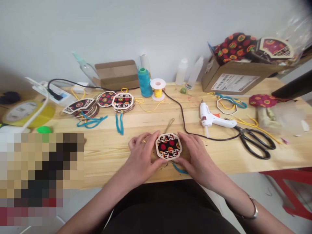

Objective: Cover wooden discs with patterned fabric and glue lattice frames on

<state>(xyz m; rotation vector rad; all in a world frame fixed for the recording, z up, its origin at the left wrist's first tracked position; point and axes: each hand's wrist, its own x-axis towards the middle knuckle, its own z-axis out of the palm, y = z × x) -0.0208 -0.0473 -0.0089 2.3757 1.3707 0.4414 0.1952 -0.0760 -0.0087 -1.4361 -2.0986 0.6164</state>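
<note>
Between my two hands, near the table's front edge, is a wooden lattice ornament (pixel 168 146) with dark patterned fabric behind its cut-out frame. My left hand (pixel 143 152) grips its left side, thumb at the lower edge and fingers at the upper left. On the other side my right hand (pixel 193 152) holds the right edge in the same way. A teal cord (pixel 179 169) hangs from the ornament's bottom, partly hidden by my right hand. Above its top a thin olive cord loop (pixel 170 124) lies on the wood.
Finished-looking ornaments (pixel 123 101) with teal cords lie in stacks at left. A teal thread cone (pixel 145 83) and a yellow cord spool (pixel 158 89) stand behind. To the right are a white glue gun (pixel 214 118), black-handled scissors (pixel 258 143) and a cardboard box (pixel 234 76) of fabric pieces.
</note>
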